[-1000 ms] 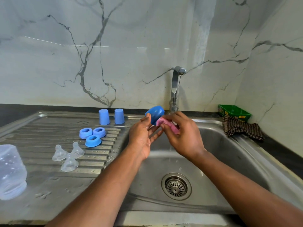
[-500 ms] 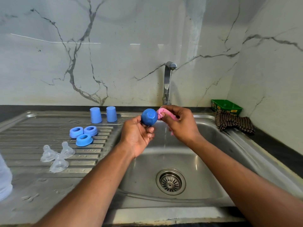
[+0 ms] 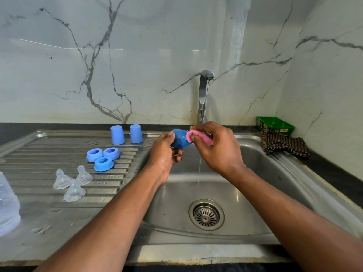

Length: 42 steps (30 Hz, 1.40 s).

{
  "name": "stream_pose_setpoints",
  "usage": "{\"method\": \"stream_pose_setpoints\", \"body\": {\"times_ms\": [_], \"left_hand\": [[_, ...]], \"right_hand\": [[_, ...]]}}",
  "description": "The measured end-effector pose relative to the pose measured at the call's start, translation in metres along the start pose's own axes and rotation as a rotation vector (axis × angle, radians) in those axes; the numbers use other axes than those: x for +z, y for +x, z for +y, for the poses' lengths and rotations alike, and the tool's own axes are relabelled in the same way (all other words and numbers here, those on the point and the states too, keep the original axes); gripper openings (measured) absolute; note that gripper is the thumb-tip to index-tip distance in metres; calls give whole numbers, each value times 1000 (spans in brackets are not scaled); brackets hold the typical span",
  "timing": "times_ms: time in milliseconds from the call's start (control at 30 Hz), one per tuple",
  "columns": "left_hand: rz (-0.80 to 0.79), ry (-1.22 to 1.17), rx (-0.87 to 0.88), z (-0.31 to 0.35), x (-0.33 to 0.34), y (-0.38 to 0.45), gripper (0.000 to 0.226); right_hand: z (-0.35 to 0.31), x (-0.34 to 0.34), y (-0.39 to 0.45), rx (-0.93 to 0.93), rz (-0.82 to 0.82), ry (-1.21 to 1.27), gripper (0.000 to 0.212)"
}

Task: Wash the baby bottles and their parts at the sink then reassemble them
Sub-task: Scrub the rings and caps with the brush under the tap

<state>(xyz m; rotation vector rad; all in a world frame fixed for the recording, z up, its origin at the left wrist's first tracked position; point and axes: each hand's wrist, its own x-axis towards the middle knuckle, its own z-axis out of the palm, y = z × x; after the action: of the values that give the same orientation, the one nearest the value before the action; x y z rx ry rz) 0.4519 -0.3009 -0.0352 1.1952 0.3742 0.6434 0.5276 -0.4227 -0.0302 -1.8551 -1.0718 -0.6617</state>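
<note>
My left hand (image 3: 164, 154) grips a blue bottle cap (image 3: 179, 141) above the sink basin (image 3: 255, 185). My right hand (image 3: 218, 148) pinches a pink sponge (image 3: 198, 137) against the cap's open end. A thin stream of water falls from the tap (image 3: 203, 95) just below the hands. On the ribbed drainboard (image 3: 39, 167) stand two more blue caps (image 3: 126, 134), three blue collar rings (image 3: 102, 157) and three clear teats (image 3: 72, 182). A clear bottle (image 3: 7, 205) shows at the left edge, partly cut off.
A green box (image 3: 275, 124) and a dark checked cloth (image 3: 282, 144) lie on the counter right of the sink. The drain strainer (image 3: 206, 214) sits in the basin floor. Marble walls close the back and right.
The cap has turned in my left hand, and the right hand has brought the sponge up against its open end. The view shifted slightly.
</note>
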Motion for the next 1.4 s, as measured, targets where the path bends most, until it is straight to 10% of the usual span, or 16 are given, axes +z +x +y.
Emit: {"method": "stream_pose_setpoints", "body": {"times_ms": [200, 400, 933, 1400], "left_hand": [[9, -99, -59, -3, 2, -5, 17], [-41, -276, -134, -6, 14, -9, 16], [-30, -158, -57, -5, 14, -15, 12], [-98, 389, 560, -18, 2, 4, 14]], "right_hand": [[-21, 9, -6, -286, -71, -108, 24], [2, -3, 4, -88, 125, -238, 19], [-9, -2, 4, -181, -27, -67, 12], [-1, -5, 25, -33, 85, 124, 9]]}}
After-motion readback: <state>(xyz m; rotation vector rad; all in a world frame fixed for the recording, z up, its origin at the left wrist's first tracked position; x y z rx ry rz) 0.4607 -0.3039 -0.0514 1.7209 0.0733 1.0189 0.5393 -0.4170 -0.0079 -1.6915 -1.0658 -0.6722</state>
